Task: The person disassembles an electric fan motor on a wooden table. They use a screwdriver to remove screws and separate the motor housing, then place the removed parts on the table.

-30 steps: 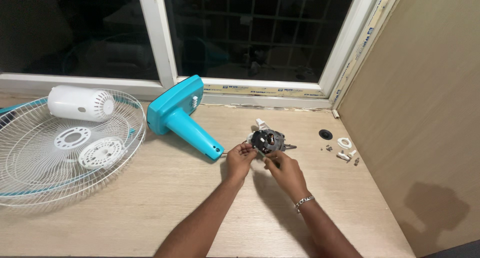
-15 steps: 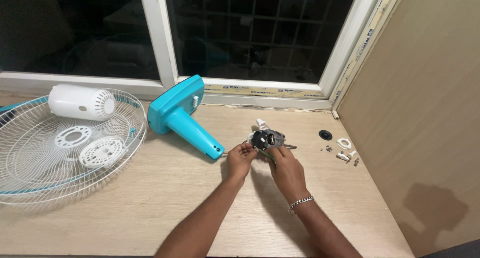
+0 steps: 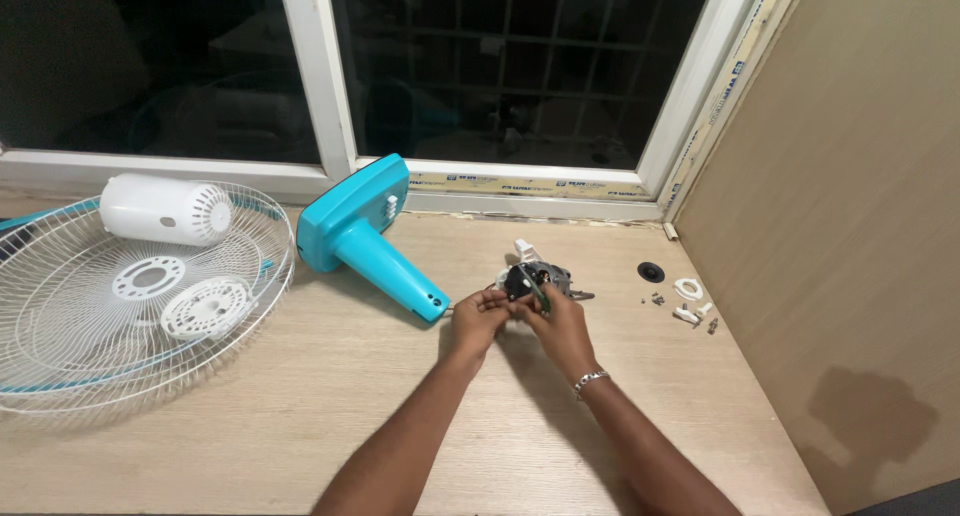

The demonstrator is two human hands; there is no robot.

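Both hands work at the fan motor (image 3: 540, 278), which sits on the tabletop (image 3: 300, 406) just right of the teal fan stand (image 3: 365, 238). The left hand (image 3: 476, 320) and right hand (image 3: 560, 326) each close their grip on its near edge.

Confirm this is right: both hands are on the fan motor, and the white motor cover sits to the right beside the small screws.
Not quite. Both hands, left hand and right hand, are on the fan motor, but the head view shows the white motor cover on the left, resting on the wire grille, far from the small screws.
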